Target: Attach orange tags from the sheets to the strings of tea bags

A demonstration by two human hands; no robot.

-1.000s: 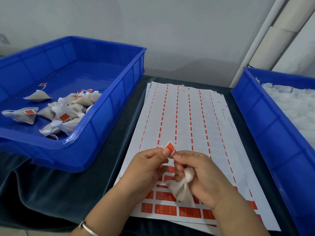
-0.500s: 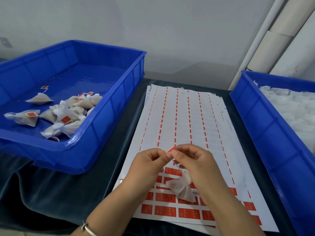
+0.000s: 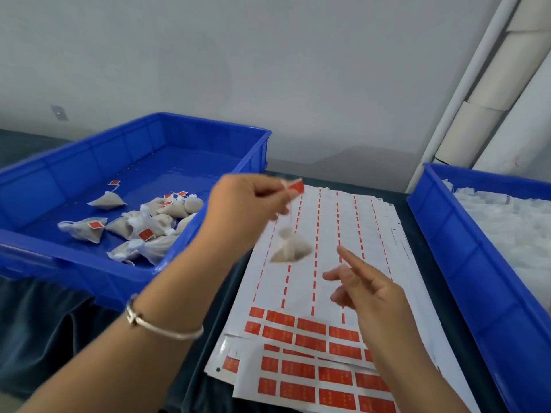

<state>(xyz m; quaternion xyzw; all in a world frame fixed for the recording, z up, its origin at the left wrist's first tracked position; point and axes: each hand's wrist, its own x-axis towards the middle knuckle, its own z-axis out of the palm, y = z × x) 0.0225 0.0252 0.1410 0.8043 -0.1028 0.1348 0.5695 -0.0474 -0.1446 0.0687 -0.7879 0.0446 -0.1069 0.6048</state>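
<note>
My left hand [image 3: 247,201] is raised above the sheets and pinches an orange tag [image 3: 295,186]. A white tea bag [image 3: 290,248] dangles from that tag by its string, blurred in mid-air. My right hand [image 3: 366,289] hovers lower right of the bag with fingers loosely spread, holding nothing. The tag sheets [image 3: 328,234] lie stacked on the dark table, mostly peeled, with orange tags [image 3: 310,341] left in the near rows.
A blue tray [image 3: 208,138] on the left holds several tagged tea bags [image 3: 143,225]. Another blue tray [image 3: 465,257] on the right is full of white untagged bags [image 3: 512,222]. White pipes [image 3: 477,84] lean at the back right. A grey wall stands behind.
Both hands were together low over the sheet, pressing the tag onto the string. Now my left hand has lifted up and left with the tag and bag; my right hand has let go.
</note>
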